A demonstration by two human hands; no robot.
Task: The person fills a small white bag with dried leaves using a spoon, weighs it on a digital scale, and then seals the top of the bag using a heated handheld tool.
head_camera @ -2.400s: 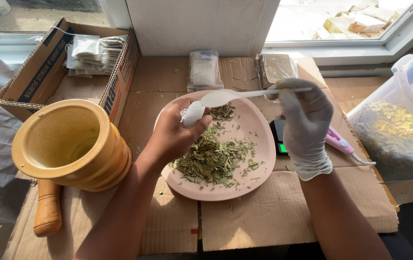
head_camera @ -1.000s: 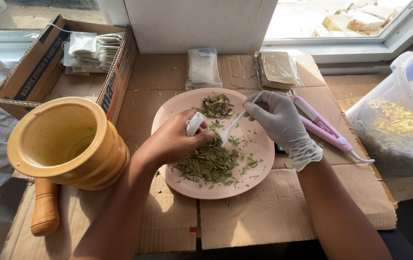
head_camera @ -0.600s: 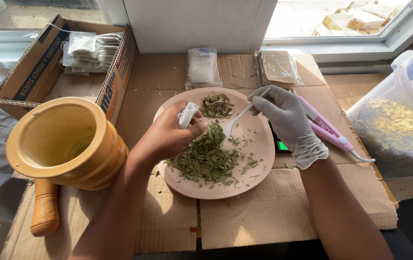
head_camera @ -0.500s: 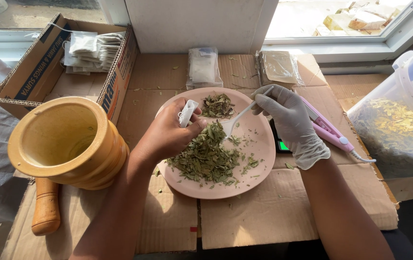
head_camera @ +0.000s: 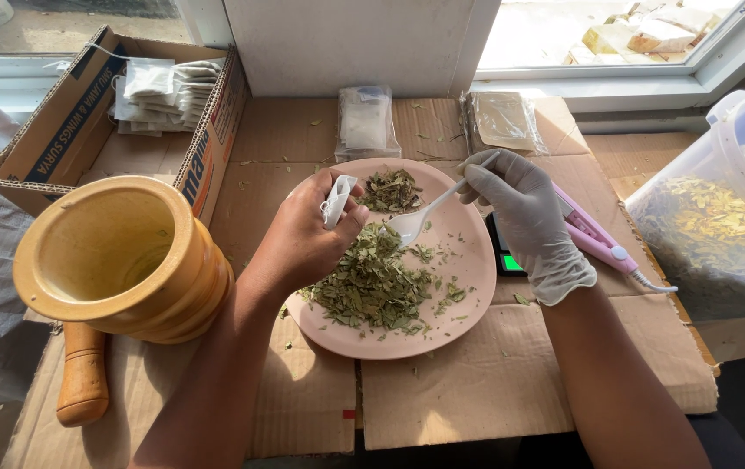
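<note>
My bare left hand (head_camera: 303, 239) pinches a small white tea bag (head_camera: 336, 201) above the pink plate (head_camera: 468, 300). A heap of dried green leaves (head_camera: 371, 282) lies on the plate, and a smaller darker heap (head_camera: 389, 190) sits at its far edge. My right hand (head_camera: 520, 213), in a white glove, holds a white plastic spoon (head_camera: 418, 219) by its handle. The spoon's bowl hovers just above the leaves, a short way right of the bag.
A wooden mortar (head_camera: 116, 256) stands at the left with its pestle (head_camera: 82, 375) beneath. A cardboard box (head_camera: 60, 130) of white bags sits far left. Two clear packets (head_camera: 365, 122) (head_camera: 500, 122), a pink sealer (head_camera: 594, 234), a small scale (head_camera: 504, 256) and a tub of leaves (head_camera: 720, 226) surround the plate.
The spoon dipped into the leaf heap and has lifted to hover beside the bag. My left hand raised the bag slightly off the leaves.
</note>
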